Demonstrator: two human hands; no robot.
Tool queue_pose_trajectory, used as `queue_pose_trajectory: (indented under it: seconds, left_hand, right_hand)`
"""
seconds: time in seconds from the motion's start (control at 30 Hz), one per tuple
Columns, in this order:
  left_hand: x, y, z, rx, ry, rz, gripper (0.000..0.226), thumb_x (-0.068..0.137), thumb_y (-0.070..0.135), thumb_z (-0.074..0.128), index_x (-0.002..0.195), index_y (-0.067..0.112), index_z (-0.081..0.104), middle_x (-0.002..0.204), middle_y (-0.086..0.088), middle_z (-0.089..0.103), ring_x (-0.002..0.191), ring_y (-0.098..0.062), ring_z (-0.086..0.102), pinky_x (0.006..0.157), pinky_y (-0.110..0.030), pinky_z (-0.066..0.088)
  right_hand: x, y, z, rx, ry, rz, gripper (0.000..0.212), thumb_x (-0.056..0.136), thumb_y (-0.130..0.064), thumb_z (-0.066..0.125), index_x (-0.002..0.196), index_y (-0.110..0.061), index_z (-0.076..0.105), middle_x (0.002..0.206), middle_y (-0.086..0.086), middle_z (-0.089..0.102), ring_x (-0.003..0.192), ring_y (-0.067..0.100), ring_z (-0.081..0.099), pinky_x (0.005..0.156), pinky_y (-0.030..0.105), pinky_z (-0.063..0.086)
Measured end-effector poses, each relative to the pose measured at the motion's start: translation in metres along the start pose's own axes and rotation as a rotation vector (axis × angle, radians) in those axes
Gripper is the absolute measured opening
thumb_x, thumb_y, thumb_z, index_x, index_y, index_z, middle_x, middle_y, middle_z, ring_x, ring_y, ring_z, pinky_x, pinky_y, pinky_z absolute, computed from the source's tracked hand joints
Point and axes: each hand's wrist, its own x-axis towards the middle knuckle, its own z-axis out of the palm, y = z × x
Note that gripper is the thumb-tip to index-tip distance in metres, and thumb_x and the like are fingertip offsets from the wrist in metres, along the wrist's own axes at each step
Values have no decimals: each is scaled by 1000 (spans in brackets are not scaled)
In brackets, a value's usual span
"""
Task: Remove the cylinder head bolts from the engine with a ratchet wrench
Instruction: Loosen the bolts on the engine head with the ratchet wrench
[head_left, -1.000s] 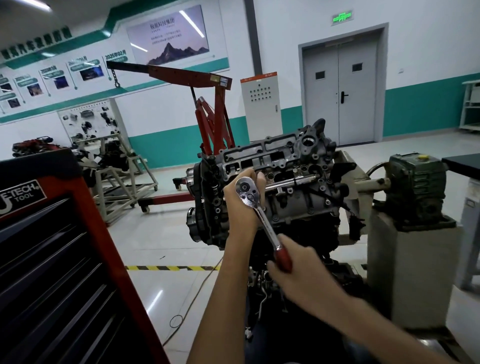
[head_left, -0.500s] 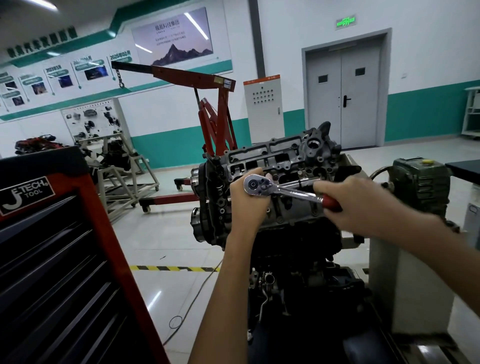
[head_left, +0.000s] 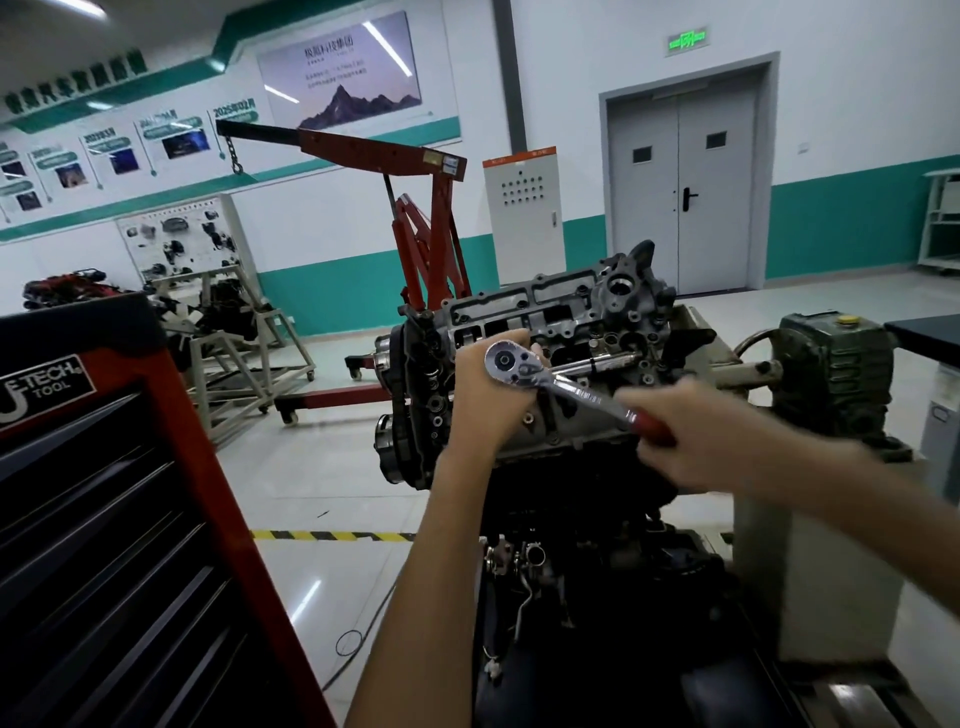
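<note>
The engine (head_left: 576, 322) is mounted sideways on a stand, its grey cylinder head facing me. A chrome ratchet wrench (head_left: 571, 387) with a red grip sits against the head, its round head at the upper left and its handle slanting down to the right. My left hand (head_left: 488, 400) is wrapped behind the ratchet head and holds it in place. My right hand (head_left: 685, 441), blurred by motion, grips the red handle. A long chrome extension bar (head_left: 597, 364) lies across the head behind the wrench. The bolt under the socket is hidden.
A red and black tool cabinet (head_left: 119, 519) stands close at my left. Behind the engine is a red engine hoist (head_left: 415, 218). The green gearbox (head_left: 831, 374) of the engine stand is to the right. A grey double door (head_left: 680, 187) is at the back.
My right hand swung the handle up from lower right to nearly level, and has now brought it back down a little. My left hand stayed on the ratchet head.
</note>
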Motion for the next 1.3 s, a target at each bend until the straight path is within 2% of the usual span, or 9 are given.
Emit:
queue_pose_trajectory:
  seconds: [0.07,0.17,0.37,0.47,0.67,0.83,0.93,1.13,1.3]
  left_hand:
    - [3,3,-1,16,-116,60,39,81,-8,57,52,6,37,52,-6,33,53,-13,30,51,-30,23]
    - [-4,1,6,-59,-84,31,37,81,-3,55,53,4,33,54,-6,28,55,-14,25,53,-31,19]
    - [-13,-7,15,-130,159,-100,40,91,0,56,57,15,44,49,11,41,49,-1,39,51,-12,32]
    - [-14,-5,15,-186,85,-50,41,93,1,55,56,8,37,50,13,31,49,-3,27,50,-14,26]
    - [-3,-9,-5,-69,-58,29,53,88,-8,56,52,25,33,47,13,32,48,0,27,50,-16,23]
    - [-2,-8,-3,-51,-52,31,45,83,-12,55,54,14,33,51,7,28,50,-3,24,50,-22,21]
    - [-8,-11,1,-95,59,-29,47,90,-4,54,55,19,34,49,10,31,49,-3,26,50,-18,23]
    - [-13,-4,9,-219,156,-45,45,93,-3,55,57,16,34,54,6,25,51,-1,23,51,-14,24]
    - [-9,-9,-1,-93,63,-23,47,91,-1,56,54,20,38,48,11,34,48,-2,30,50,-14,25]
  right_hand:
    - [11,10,-33,-398,111,-5,22,83,-14,58,79,-31,45,54,-9,48,44,-2,47,36,13,35]
    - [11,11,-33,-446,191,33,11,82,-18,58,87,-24,50,55,-11,46,48,-3,45,43,12,33]
    - [-11,-43,78,424,176,175,28,77,-13,62,64,-25,40,54,-4,50,44,13,51,44,20,39]
    - [-11,-67,102,775,139,169,33,77,-7,62,61,-26,40,49,-2,46,36,15,50,38,21,38]
    - [-1,-9,20,-33,137,94,23,79,-20,62,68,-28,44,57,-8,50,50,12,54,52,29,51]
    - [14,4,-32,-461,393,-14,17,78,-27,65,86,-17,54,58,-7,48,50,11,46,52,19,33]
    - [3,-8,10,-282,247,79,11,82,-27,59,84,-22,49,61,-10,47,52,6,51,45,15,38]
    - [-2,-71,95,657,113,112,30,74,-9,66,61,-22,42,53,1,52,47,14,55,46,25,46]
    - [0,-32,43,326,87,98,27,75,-7,64,63,-22,44,55,-3,52,43,11,52,43,21,44]
